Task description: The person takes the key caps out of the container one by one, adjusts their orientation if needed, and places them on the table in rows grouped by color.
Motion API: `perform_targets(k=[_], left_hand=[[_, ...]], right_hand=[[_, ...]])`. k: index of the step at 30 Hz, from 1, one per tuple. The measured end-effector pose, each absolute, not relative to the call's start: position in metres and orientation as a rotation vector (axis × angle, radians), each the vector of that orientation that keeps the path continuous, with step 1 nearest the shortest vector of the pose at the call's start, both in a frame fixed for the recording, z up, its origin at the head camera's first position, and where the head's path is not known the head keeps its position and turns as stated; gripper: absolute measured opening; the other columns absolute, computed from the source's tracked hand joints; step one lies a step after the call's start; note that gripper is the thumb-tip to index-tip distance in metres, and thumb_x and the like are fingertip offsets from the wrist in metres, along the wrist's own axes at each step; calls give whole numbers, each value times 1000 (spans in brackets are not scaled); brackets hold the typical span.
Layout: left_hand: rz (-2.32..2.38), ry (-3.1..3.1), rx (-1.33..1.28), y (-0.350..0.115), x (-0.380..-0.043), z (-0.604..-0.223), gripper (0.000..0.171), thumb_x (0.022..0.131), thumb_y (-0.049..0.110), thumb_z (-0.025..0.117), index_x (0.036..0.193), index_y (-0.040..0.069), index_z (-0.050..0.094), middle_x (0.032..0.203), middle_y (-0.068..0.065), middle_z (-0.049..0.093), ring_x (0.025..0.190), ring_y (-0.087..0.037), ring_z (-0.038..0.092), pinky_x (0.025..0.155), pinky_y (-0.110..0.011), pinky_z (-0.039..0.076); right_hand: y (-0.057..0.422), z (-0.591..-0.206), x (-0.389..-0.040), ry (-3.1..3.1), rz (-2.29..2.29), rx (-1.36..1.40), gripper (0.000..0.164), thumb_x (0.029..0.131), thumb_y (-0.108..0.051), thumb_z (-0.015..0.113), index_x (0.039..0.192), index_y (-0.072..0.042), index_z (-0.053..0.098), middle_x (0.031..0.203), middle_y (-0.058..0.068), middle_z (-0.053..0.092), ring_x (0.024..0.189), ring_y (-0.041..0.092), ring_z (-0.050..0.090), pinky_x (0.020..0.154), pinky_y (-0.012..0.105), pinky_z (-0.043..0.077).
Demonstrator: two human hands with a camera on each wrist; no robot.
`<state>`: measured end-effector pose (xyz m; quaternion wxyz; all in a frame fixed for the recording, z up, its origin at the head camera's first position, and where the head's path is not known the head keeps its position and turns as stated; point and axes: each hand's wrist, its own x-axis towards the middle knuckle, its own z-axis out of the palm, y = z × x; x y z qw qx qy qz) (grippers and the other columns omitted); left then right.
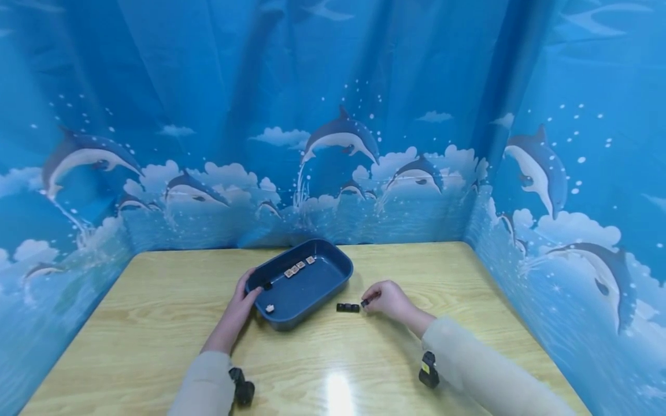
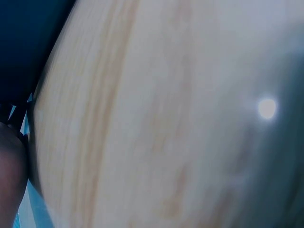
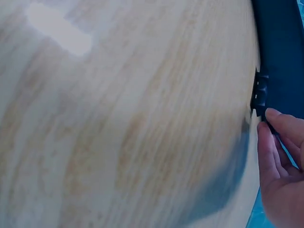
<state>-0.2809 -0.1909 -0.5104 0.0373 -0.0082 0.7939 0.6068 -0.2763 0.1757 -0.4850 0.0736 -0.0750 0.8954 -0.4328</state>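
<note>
My left hand (image 1: 243, 299) grips the left end of a dark blue tray (image 1: 333, 292), its thumb over the rim. Inside the tray lie a short line of pale keycaps (image 1: 295, 269), another pale keycap (image 1: 269, 308) by the near wall, and a black keycap (image 1: 267, 286) close to my thumb. My right hand (image 1: 390, 299) pinches one small black keycap (image 1: 365, 302) between thumb and fingertips. Just left of it, a short row of black keycaps (image 1: 347, 307) sits on the table. In the right wrist view, my right hand (image 3: 285, 161) partly hides the pinched keycap.
The wooden table (image 1: 156, 323) reaches back to a blue curtain (image 1: 250, 86) printed with dolphins, which also runs along the sides. A small black device (image 1: 242, 387) is worn on the left wrist, and another black device (image 1: 429, 370) on the right.
</note>
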Motion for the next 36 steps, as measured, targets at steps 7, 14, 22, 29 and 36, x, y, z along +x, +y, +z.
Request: perform_targets(k=[7, 14, 22, 29, 36], left_hand=[[1831, 2447, -43, -193, -281, -512, 62, 102, 27, 48, 156, 20, 18, 161, -17, 11, 145, -43, 8, 113, -61, 7], [1848, 2435, -29, -194, -281, -513, 62, 102, 27, 47, 156, 21, 17, 161, -16, 10, 145, -42, 6, 113, -61, 7], [1835, 2444, -42, -194, -282, -514, 61, 103, 27, 47, 156, 21, 18, 161, -18, 11, 144, -44, 8, 113, -62, 7], [1884, 2446, -10, -193, -280, -512, 59, 102, 24, 48, 155, 18, 20, 160, -19, 15, 145, -41, 10, 115, -57, 8], [1909, 2436, 13, -192, -278, -511, 58, 103, 21, 46, 155, 14, 20, 159, -21, 15, 145, -40, 10, 116, -55, 7]], right_hand=[[174, -491, -273, 2715, -1296, -141, 24, 68, 6, 79, 90, -1, 74, 82, 2, 70, 75, 15, 63, 71, 29, 55], [173, -490, -273, 2749, -1278, -133, 19, 70, 4, 79, 88, -3, 75, 83, 3, 72, 76, 15, 65, 73, 31, 55], [174, -489, -271, 2753, -1189, -156, 13, 74, 2, 79, 84, -6, 76, 81, 0, 72, 76, 14, 63, 75, 32, 53], [174, -490, -273, 2750, -1170, -125, 12, 80, 2, 73, 87, -7, 76, 86, 1, 72, 84, 17, 65, 82, 38, 54], [176, -495, -273, 2691, -1240, -155, 26, 72, -2, 80, 97, -1, 72, 86, 2, 68, 80, 16, 62, 76, 32, 54]])
